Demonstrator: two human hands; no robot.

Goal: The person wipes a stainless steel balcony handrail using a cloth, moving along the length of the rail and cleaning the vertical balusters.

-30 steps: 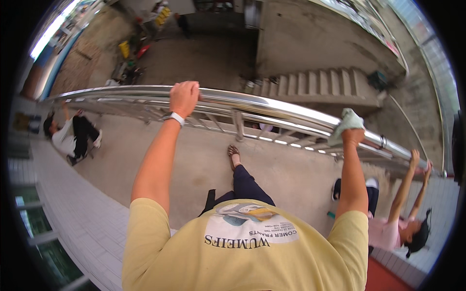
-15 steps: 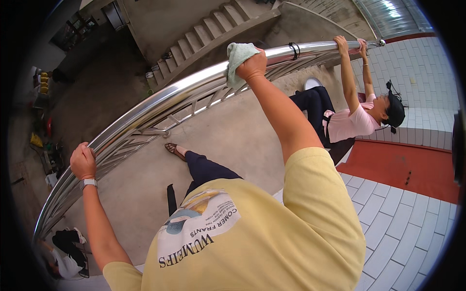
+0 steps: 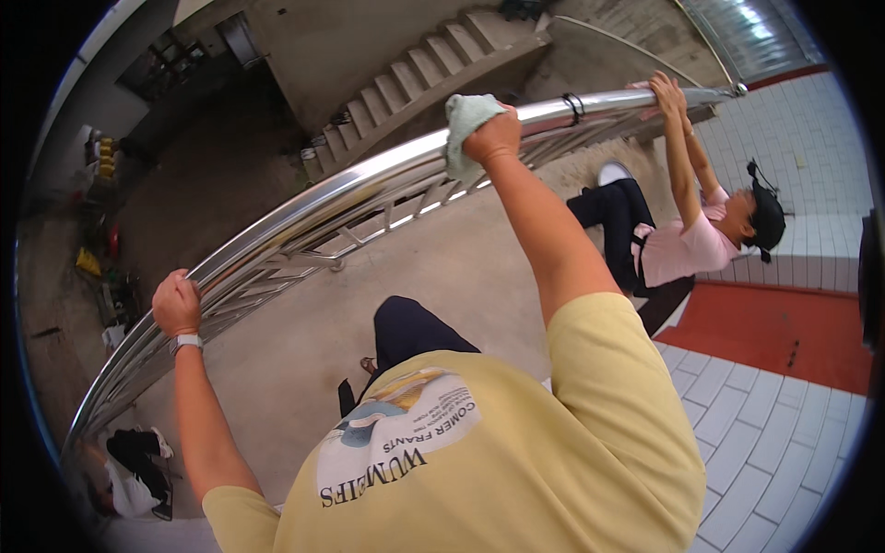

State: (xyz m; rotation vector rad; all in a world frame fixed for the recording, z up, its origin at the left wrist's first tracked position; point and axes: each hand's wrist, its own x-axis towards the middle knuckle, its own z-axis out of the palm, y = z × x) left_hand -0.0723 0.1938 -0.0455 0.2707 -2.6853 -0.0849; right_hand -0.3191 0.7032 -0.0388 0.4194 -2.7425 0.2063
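A shiny metal handrail (image 3: 369,173) curves across in front of me, with thinner metal bars below it. My left hand (image 3: 176,303) is closed around the rail at the left, a pale-banded watch (image 3: 186,342) on its wrist. Farther along to the right, my right hand (image 3: 494,137) is closed on a pale green cloth (image 3: 468,127), which drapes over the rail. The cloth hides the metal beneath it and part of my fingers. Black ties (image 3: 573,109) are wound round the rail just right of that hand.
At the right, a person in a pink shirt (image 3: 693,252) has both hands at the rail. Another person (image 3: 129,487) is at the lower left. Beyond the rail, concrete stairs (image 3: 406,85) rise over a lower floor. White tiles (image 3: 751,433) and a red panel (image 3: 774,323) lie right.
My leg has drawn back; its knee is bent and its sandalled foot mostly hidden. The other person's hands have come together on the rail. The whole view has shifted slightly.
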